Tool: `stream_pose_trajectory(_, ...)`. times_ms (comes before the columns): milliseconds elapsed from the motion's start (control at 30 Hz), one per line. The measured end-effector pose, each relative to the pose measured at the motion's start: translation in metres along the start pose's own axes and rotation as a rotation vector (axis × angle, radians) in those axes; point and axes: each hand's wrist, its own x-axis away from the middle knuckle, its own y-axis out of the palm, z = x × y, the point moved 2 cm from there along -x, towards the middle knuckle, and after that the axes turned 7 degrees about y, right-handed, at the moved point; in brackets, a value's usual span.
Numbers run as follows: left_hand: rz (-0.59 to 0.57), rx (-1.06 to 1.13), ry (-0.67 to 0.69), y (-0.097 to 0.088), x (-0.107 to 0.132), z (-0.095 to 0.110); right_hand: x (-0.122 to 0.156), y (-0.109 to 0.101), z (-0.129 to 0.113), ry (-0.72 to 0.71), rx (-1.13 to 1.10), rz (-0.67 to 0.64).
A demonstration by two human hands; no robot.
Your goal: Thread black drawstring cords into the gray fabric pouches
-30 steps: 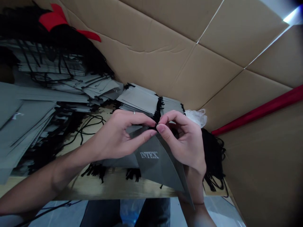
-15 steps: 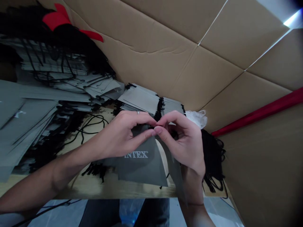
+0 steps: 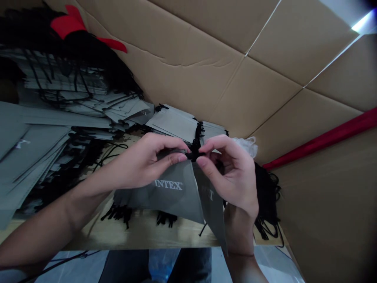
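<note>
Above the wooden table, my left hand and my right hand face each other, thumb and forefinger of each pinched on a black cord. A small dark bunch of cord shows between the fingertips; whether it is knotted I cannot tell. Below the fingers hangs a grey drawstring pouch printed INTEX. A second grey pouch, its print turned aside, hangs under my right hand, partly covered by it. Several cord ends stick out from beneath the pouches near the table's front edge.
Stacks of grey pouches with black cords stand at the back. A larger pile fills the left, below black cords and a red strip. Black cords and clear plastic lie right. Cardboard walls enclose the table.
My fingertips have moved slightly apart, and the black cord now shows between them. The second pouch's print has come into view under my right hand.
</note>
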Motion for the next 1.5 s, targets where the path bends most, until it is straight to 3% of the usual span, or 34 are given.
stream_pose_trajectory(133,-0.054,-0.062,-0.028,0.003,0.003,0.000,-0.001,0.003,0.001,-0.047,0.028,-0.150)
stream_pose_trajectory(467,-0.043,-0.165,0.141,0.002,0.001,0.014,0.000,0.009,-0.002,0.000,-0.023,-0.042)
stream_pose_trajectory(667,-0.062,0.016,0.231,-0.010,0.005,0.015,0.000,0.017,-0.006,0.002,-0.200,0.001)
stream_pose_trajectory(967,-0.082,-0.144,0.166,-0.005,0.008,0.026,-0.002,0.016,-0.006,-0.131,-0.164,-0.103)
stream_pose_trajectory(1267,0.044,-0.401,0.239,0.006,0.015,0.025,-0.001,0.012,-0.010,-0.109,-0.002,-0.067)
stream_pose_trajectory(1367,0.028,-0.383,0.227,0.003,0.016,0.026,-0.001,0.012,-0.011,-0.090,0.012,-0.062)
stream_pose_trajectory(1500,-0.052,-0.192,0.161,-0.006,0.014,0.032,0.000,0.012,-0.010,-0.044,-0.102,-0.060)
